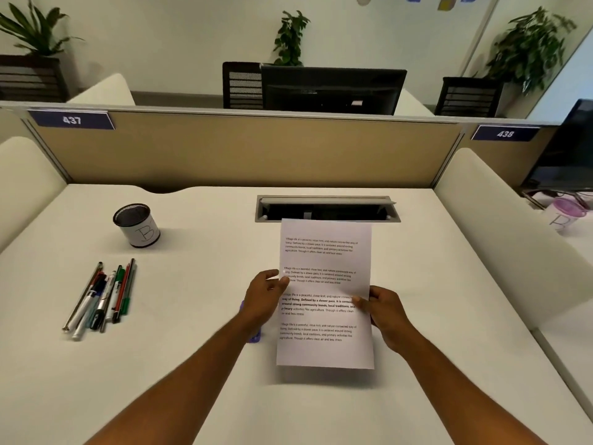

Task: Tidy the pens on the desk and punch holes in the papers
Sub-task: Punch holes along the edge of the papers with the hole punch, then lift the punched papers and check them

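Both hands hold the paper (325,293) up over the bench (192,364): my left hand (264,298) pinches its left edge and my right hand (383,311) grips its right edge. I see the pens (101,297) lying in a bunch far to the left, near the cup (136,224). A purple thing (255,335) peeks out under my left wrist.

A purple object (254,335) is mostly hidden behind the left wrist and the sheet of paper (325,293), so what it is stays unclear. The right edge cuts off a dark monitor (571,155).
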A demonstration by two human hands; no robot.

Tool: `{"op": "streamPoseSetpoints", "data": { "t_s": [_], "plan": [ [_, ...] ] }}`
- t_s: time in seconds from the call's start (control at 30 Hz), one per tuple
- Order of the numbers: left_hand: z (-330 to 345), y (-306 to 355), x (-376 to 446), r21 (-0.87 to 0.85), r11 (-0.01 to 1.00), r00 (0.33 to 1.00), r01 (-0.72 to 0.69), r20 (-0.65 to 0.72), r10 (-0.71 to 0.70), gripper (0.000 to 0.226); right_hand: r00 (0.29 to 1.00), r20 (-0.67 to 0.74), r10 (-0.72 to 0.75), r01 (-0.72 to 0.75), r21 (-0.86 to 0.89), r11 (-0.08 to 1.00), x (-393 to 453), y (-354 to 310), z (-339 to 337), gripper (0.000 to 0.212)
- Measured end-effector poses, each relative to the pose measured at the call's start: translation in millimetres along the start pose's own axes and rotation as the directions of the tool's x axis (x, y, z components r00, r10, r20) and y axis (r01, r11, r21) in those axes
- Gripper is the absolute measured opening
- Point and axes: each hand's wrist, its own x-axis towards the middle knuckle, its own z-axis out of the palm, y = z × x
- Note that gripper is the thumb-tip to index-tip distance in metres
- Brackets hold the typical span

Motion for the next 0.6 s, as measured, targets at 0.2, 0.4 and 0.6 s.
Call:
{"op": "streamPoseSetpoints", "data": {
  "t_s": [0.2,0.4,0.6],
  "plan": [
    [27.2,23.8,-5.4,-0.073,0.994,0.996,-0.077,-0.058,0.073,0.020,0.991,-0.006,-0.132,0.132,0.058,0.990,-1.1,-18.5,-12.3,0.019],
    [50.0,39.4,-16.1,-0.008,0.978,0.955,-0.206,-0.217,0.200,0.019,0.967,-0.035,-0.251,0.253,0.128,0.959,-3.5,-38.6,-19.2,0.017],
    [65.3,49.1,-22.0,-0.004,0.947,0.901,-0.322,-0.308,0.305,0.014,0.932,-0.105,-0.346,0.359,0.144,0.922,-1.2,-51.4,-17.1,0.014]
  ]
}}
